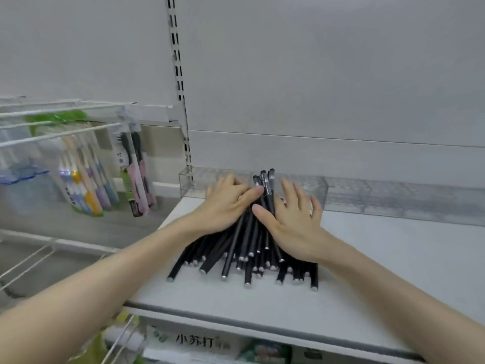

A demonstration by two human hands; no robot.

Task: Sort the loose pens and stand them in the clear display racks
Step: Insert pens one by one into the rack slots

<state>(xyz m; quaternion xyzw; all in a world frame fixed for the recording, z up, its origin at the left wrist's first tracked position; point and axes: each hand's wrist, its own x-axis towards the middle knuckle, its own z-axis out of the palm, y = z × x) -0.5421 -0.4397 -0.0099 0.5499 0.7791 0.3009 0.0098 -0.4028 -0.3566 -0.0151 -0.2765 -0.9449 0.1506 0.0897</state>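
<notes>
A heap of several black pens [244,256] with silver end caps lies on the white shelf [380,271], tips pointing toward the back. My left hand [223,206] rests on the heap's left side, fingers loosely bent over the pens. My right hand [291,222] presses flat on the right side with straight, spread fingers. Between the hands a few pen tips [266,182] stick up. A clear display rack [393,198] runs along the back of the shelf behind the pens; what it holds cannot be made out.
Packaged toothbrushes [84,177] hang from white wire hooks [57,122] on the left. A slotted upright [179,82] runs up the back wall. Boxed goods [199,342] sit on the shelf below the front edge.
</notes>
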